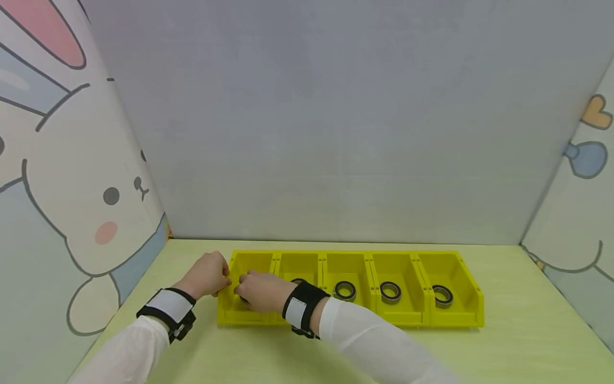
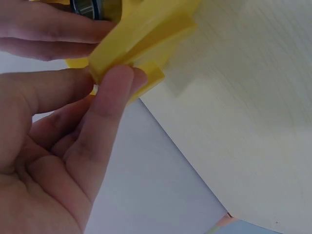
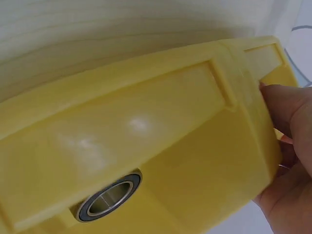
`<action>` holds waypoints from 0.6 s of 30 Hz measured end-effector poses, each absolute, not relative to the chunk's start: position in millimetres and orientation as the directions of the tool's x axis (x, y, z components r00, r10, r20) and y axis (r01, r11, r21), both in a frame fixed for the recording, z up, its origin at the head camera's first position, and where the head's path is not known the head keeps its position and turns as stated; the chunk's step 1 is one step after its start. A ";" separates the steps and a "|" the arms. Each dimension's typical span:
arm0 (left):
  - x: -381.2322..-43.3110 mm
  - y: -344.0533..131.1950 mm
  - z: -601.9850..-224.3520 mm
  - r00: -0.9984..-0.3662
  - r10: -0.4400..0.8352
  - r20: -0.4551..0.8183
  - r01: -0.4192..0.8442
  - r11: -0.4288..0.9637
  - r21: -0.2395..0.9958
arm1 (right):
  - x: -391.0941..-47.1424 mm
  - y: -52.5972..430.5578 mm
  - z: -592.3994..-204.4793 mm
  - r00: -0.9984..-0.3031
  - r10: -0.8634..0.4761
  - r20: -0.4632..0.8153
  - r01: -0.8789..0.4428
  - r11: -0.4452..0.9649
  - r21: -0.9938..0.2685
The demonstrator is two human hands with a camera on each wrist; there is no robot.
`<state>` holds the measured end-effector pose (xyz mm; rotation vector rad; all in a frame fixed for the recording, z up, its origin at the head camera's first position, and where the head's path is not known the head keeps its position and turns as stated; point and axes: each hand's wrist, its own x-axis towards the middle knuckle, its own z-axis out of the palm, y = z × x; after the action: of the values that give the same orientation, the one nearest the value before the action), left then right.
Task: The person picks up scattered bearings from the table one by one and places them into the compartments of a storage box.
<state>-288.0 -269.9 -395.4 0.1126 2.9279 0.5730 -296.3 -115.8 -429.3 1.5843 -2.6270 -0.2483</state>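
A row of joined yellow bins stands on the table. My left hand pinches the outer side wall of the leftmost bin; the left wrist view shows the thumb on one face of the yellow plastic and fingers behind it. My right hand reaches down into that same bin, its fingers at a ball bearing. Most of this bearing is hidden by the hand and the bin wall. In the right wrist view, the right hand shows beyond a divider, fingertips mostly hidden.
Other bearings lie in the bins to the right: one in the second bin, then the middle bearing, the fourth bearing and the rightmost bearing. A grey wall rises behind the table, with printed side panels.
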 end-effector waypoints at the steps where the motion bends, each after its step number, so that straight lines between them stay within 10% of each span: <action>1: -287.9 -270.2 -395.7 -0.985 0.108 -0.133 0.050 0.924 0.380 | -297.4 -117.6 -431.4 -0.476 -0.879 -0.031 -0.866 0.463 0.190; 18: -288.8 -274.1 -399.2 -0.986 0.131 -0.100 0.086 0.926 0.367 | -302.6 -138.3 -449.6 -0.565 -0.819 -0.104 -0.821 0.544 0.173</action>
<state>-288.8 -274.1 -399.2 0.1679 2.9618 0.5556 -302.6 -138.3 -449.6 1.4706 -2.7700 -0.3195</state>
